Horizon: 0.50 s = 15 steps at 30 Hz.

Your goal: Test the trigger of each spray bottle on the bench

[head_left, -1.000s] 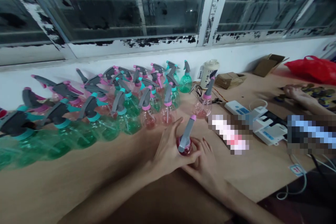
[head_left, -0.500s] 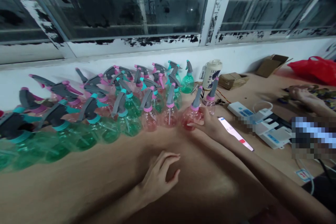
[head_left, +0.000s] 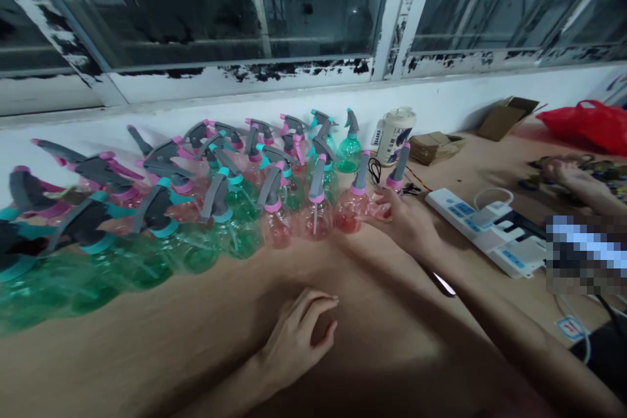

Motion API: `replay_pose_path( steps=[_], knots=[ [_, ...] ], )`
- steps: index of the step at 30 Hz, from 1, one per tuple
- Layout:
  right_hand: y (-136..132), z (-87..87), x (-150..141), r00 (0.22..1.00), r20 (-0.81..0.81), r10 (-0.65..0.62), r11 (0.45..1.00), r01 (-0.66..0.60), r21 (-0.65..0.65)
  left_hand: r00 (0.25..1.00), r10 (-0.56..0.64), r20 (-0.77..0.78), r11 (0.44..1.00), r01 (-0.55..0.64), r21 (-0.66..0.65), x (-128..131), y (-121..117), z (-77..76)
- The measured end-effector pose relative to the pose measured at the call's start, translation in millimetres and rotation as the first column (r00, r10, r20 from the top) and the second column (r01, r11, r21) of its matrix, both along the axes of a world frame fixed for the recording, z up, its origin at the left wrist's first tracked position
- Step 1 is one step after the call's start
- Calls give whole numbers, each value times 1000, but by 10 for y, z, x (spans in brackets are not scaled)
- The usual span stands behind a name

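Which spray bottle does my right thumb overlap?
The second pink-collared bottle from the right: the thumb tip of your right hand shows against its side. The rightmost bottle is partly hidden behind that hand.

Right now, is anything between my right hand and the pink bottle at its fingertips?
Nothing visible stands between your right hand and the pink bottle. Another pink-collared bottle stands just beyond that hand, not in between.

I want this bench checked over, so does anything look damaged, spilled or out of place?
The window frame looks damaged: ragged dark patches break up its white paint, as if it were peeling. I see no spill around the spray bottles, though many overlap, so those at the back are hard to check.
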State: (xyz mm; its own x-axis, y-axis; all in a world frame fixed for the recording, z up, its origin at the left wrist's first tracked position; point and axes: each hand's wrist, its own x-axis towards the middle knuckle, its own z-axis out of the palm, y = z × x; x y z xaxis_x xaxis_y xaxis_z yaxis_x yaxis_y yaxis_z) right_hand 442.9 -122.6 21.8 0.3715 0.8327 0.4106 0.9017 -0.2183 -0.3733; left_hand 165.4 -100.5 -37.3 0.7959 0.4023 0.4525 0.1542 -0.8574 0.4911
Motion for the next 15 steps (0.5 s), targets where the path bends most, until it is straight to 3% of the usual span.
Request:
replay_pose_path(
  steps=[2, 5, 6, 11, 15],
  knots=[
    [-147, 29, 137, 993, -99, -58, 998, 61, 26, 1000, -4, -5, 1000, 4, -18, -2, 0, -14],
    [-239, 0, 431, 963, -133, -236, 946, 258, 197, 1000, -6, -10, 999, 6, -34, -2, 5, -33],
    [-223, -24, 530, 963, -156, -220, 937, 253, 242, 1000, -5, -11, 999, 4, -38, -1, 9, -39],
    [57, -116, 782, 949, -302, 87, 970, -11, 244, 1000, 14, -14, 999, -15, -44, 3, 25, -65],
    [199, -81, 748, 939, -322, 124, 966, -40, 254, 1000, 9, -3, 999, -9, -38, 4, 28, -52]
  ],
)
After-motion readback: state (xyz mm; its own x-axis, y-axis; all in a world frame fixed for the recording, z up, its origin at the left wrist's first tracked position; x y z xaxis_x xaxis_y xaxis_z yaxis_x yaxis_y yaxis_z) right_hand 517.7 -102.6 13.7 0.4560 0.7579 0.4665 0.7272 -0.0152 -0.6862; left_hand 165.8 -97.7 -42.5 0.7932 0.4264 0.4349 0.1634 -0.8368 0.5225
